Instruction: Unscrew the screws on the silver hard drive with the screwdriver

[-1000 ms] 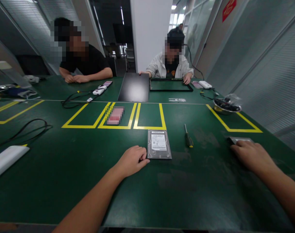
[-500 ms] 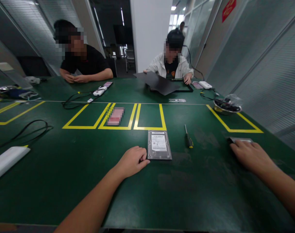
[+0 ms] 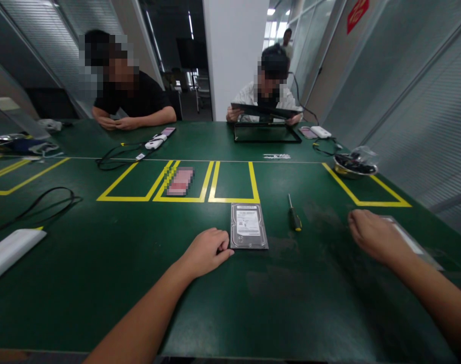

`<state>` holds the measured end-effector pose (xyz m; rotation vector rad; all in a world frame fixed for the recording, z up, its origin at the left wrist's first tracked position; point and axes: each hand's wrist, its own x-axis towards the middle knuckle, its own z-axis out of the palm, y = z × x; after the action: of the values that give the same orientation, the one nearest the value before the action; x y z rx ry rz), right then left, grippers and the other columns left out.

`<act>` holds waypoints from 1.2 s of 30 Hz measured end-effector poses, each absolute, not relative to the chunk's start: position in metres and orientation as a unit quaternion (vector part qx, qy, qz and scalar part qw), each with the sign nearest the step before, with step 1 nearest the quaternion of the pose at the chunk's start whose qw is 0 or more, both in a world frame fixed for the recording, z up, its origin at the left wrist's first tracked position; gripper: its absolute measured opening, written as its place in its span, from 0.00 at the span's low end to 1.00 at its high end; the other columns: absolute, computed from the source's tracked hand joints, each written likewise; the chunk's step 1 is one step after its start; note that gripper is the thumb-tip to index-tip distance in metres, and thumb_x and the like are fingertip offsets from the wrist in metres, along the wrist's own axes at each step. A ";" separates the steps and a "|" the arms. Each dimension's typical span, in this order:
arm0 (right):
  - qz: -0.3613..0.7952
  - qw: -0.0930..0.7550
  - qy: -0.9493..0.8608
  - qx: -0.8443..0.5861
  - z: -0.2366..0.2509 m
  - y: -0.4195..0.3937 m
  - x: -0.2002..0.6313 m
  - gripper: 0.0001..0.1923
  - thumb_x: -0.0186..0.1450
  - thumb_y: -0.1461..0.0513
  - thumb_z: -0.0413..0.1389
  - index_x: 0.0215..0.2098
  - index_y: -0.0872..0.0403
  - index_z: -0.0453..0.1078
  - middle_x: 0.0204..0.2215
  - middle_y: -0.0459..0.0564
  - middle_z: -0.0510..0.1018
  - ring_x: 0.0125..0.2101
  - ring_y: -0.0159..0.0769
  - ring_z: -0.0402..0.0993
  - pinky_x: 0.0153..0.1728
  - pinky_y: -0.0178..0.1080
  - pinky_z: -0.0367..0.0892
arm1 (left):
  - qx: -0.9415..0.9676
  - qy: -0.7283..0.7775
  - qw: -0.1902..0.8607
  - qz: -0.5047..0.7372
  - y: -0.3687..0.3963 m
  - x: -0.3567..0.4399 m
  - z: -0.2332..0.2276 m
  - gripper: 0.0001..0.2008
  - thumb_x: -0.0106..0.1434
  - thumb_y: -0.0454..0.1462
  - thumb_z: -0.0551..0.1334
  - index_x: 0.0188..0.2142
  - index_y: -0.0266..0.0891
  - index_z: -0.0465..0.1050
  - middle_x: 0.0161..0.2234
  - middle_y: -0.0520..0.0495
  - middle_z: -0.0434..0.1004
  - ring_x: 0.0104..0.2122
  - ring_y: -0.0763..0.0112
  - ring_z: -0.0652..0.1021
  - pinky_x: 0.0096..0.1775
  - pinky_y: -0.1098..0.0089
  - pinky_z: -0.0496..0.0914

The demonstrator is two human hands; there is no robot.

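Note:
A hard drive (image 3: 248, 226) lies flat on the green table, its white label facing up. Against its lower left edge rests my left hand (image 3: 209, 252), fingers curled in and nothing seen in them. To the right, my right hand (image 3: 374, 236) is low over the table, palm down with its fingers bent under. Beside that hand lies a flat grey piece with a white label (image 3: 412, 243), like another hard drive, partly hidden by my wrist. Between the hands is a screwdriver (image 3: 295, 217) with a black and yellow handle.
Yellow tape frames (image 3: 234, 200) mark the table. A metal bowl (image 3: 354, 169) of dark parts stands back right, a white power bank-like block (image 3: 13, 253) at left. Across the table sit two people; one holds a dark panel (image 3: 268, 111) above a black frame (image 3: 268, 140).
My right hand has moved left off the flat grey piece, whose white label now shows. My left hand stays put. The person opposite has raised and tilted the dark panel.

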<state>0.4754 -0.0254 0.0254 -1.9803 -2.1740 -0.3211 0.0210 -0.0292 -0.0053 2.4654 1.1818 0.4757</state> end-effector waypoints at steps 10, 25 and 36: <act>0.202 0.308 -0.741 -0.561 0.055 -0.032 0.333 0.13 0.71 0.55 0.42 0.33 0.52 0.59 0.27 0.45 0.65 0.29 0.33 0.62 0.32 0.36 0.58 | 0.872 0.400 0.191 0.210 -0.030 0.019 -0.002 0.13 0.62 0.39 0.66 0.29 0.40 0.61 0.27 0.54 0.66 0.28 0.70 0.67 0.31 0.70 0.59; 0.590 0.429 -0.548 -0.411 0.031 -0.065 0.207 0.14 0.67 0.54 0.53 0.29 0.54 0.62 0.24 0.42 0.62 0.27 0.29 0.56 0.30 0.34 0.54 | 0.802 0.295 0.037 0.518 -0.047 0.038 0.002 0.13 0.63 0.26 0.63 0.45 0.39 0.75 0.40 0.44 0.80 0.39 0.67 0.78 0.41 0.66 0.74; 0.606 0.469 -0.483 -0.424 0.027 -0.069 0.200 0.15 0.65 0.52 0.55 0.28 0.54 0.64 0.23 0.42 0.61 0.25 0.28 0.54 0.27 0.33 0.53 | 0.794 0.289 0.039 0.533 -0.051 0.043 0.005 0.13 0.62 0.26 0.64 0.45 0.39 0.76 0.38 0.44 0.82 0.36 0.67 0.80 0.38 0.66 0.76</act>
<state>0.1997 -0.0687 0.0269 -1.0388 -1.1845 1.4858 0.0427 -0.0509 0.0049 2.4361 0.8867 1.6340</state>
